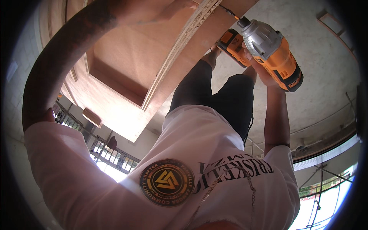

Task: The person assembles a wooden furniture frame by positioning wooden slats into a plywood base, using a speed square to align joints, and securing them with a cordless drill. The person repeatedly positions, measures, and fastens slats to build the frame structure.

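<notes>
My right hand (260, 71) is wrapped around the grip of a cordless impact driver (281, 57), with an orange and black body and a silver front housing. Its orange battery pack (232, 46) sits at the foot of the grip. A long thin bit (230, 12) points up and left from the chuck, its tip close to the wooden panel's edge. At the top, my left hand (172, 8) reaches over the wooden cabinet (126, 50), close to an upright board edge (180, 44). The frame's rim cuts off its fingers, so their grip is hidden.
A recessed compartment (119, 82) is in the cabinet, left of my legs. Concrete floor (318, 57) extends on the right, with a wooden frame (337, 32) at the far right. Metal railing (115, 153) and a small wooden block (92, 117) show at the left.
</notes>
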Action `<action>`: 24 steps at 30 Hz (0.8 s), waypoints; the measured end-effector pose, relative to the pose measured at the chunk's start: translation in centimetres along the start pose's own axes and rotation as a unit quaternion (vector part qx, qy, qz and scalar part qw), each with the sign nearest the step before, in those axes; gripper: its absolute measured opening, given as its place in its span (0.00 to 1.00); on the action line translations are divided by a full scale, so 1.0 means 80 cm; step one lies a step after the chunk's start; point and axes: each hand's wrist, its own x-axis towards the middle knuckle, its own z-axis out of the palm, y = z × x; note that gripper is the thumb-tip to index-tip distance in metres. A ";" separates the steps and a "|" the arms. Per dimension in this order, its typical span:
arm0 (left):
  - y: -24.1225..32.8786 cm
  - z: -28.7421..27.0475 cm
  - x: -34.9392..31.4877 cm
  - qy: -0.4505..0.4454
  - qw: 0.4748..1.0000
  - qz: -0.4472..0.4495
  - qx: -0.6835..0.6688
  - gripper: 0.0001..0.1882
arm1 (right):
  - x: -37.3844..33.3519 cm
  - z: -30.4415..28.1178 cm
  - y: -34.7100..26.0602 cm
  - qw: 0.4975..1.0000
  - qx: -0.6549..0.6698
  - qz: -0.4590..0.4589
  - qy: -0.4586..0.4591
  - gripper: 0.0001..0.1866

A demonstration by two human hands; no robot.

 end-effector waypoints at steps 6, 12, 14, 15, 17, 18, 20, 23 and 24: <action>0.004 -0.006 0.004 0.019 0.999 0.030 -0.017 0.14 | 0.001 -0.002 -0.008 0.991 -0.101 -0.079 0.032 0.17; 0.007 -0.009 0.007 0.001 0.999 0.034 -0.010 0.14 | 0.001 0.000 -0.005 0.992 -0.107 -0.067 0.018 0.20; 0.007 -0.009 0.007 -0.020 0.999 0.027 0.004 0.14 | 0.000 0.000 -0.006 0.989 -0.133 -0.067 0.016 0.21; 0.007 -0.007 0.007 -0.013 1.000 0.027 0.004 0.14 | 0.000 -0.001 -0.007 0.985 -0.154 -0.071 0.010 0.21; 0.007 -0.002 0.008 0.026 0.999 0.031 -0.011 0.14 | 0.001 -0.001 -0.009 0.982 -0.171 -0.075 0.000 0.22; 0.007 -0.002 0.008 0.037 0.999 0.035 -0.017 0.15 | 0.002 -0.001 -0.010 0.983 -0.168 -0.074 -0.005 0.22; 0.006 -0.001 0.008 0.037 0.998 0.044 -0.018 0.15 | 0.005 0.000 -0.011 0.983 -0.165 -0.084 0.000 0.23; 0.005 0.002 0.006 0.044 0.998 0.043 -0.023 0.15 | 0.009 0.002 -0.010 0.982 -0.166 -0.093 0.010 0.24; 0.005 0.002 0.006 0.041 0.998 0.040 -0.026 0.15 | 0.009 0.003 -0.010 0.982 -0.168 -0.087 0.004 0.24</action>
